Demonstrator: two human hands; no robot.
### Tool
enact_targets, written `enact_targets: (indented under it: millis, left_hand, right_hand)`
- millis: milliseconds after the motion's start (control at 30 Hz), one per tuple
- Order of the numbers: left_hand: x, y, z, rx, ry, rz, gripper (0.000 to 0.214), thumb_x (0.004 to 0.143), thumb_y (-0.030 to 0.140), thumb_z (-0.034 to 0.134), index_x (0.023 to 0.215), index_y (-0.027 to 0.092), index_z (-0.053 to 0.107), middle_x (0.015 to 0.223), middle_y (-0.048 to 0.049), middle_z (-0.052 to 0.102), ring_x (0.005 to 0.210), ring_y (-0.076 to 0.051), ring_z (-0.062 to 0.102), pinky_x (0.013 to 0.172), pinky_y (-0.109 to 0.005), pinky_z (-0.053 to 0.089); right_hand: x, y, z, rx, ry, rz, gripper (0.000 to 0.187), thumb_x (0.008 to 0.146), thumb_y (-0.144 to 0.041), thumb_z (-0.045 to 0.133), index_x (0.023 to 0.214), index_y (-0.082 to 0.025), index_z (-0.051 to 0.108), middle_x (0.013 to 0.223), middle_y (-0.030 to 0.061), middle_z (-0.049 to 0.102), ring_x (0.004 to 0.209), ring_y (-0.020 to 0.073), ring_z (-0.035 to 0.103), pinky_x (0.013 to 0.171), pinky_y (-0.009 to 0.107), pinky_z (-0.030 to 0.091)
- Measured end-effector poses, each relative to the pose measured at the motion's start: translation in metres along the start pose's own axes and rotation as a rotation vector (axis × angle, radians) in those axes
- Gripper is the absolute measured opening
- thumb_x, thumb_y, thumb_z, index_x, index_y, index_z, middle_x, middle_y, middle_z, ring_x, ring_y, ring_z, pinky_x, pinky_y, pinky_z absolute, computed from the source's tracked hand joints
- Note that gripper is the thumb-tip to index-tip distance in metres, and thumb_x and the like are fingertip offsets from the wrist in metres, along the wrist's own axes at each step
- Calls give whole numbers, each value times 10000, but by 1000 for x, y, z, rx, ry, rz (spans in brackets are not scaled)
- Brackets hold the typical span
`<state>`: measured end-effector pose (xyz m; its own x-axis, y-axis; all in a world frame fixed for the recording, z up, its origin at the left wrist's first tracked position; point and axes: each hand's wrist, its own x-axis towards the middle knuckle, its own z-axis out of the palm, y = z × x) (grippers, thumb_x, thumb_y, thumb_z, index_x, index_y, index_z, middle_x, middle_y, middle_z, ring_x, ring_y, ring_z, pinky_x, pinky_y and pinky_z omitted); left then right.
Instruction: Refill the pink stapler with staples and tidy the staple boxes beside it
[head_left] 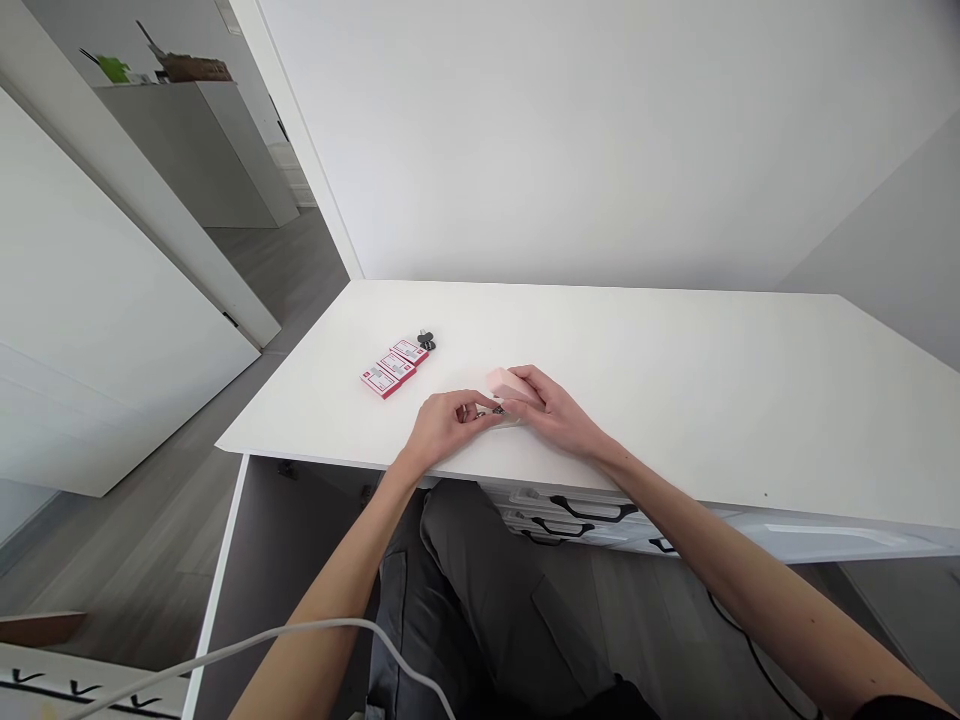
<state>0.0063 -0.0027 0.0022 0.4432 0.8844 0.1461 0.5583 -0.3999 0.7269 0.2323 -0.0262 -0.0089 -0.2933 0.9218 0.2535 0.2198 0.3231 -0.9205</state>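
Note:
A small pale pink block-shaped box (510, 384) is in my right hand (551, 410), whose fingers wrap round it just above the white tabletop. My left hand (446, 425) meets it from the left, with thumb and fingertips pinched together. Small dark metallic pieces (498, 409) show at those fingertips, close to the box; their kind is too small to make out. Something thin and clear seems to lie under the fingers. Beyond my left hand, several red-and-white small boxes (396, 366) lie in a slanting row, with a black-and-metal item (427, 340) at the far end.
The white tabletop (675, 400) meets a wall behind. Below its front edge are drawers with black handles (592, 510) and, at left, an open compartment (292, 530). A white cable (322, 625) crosses the lower left. A door (97, 330) stands at far left.

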Motion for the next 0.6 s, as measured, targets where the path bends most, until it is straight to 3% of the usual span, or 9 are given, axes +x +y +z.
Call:
enact_targets:
  millis: [433,600]
  left_hand:
    - [1,1,-1,16,-20,-9,345,902,565,722,1063,286,846,616,45,481,612,-142,418,612,-301,293]
    - [1,2,-1,8,-20,-2,338,895,561,731,1034,275,846,635,39,511,618,-142,429,613,-304,299]
  right_hand:
    - [-7,0,-19,216,15,59,509,963,-625,704,1317,-275,600,1288,100,699,1097,255,708,984,481,608]
    - [-18,-3,-43,173,77,14,371,943,-615,743,1054,-265,691,1255,94,706,1288,307,649,1056,522,584]
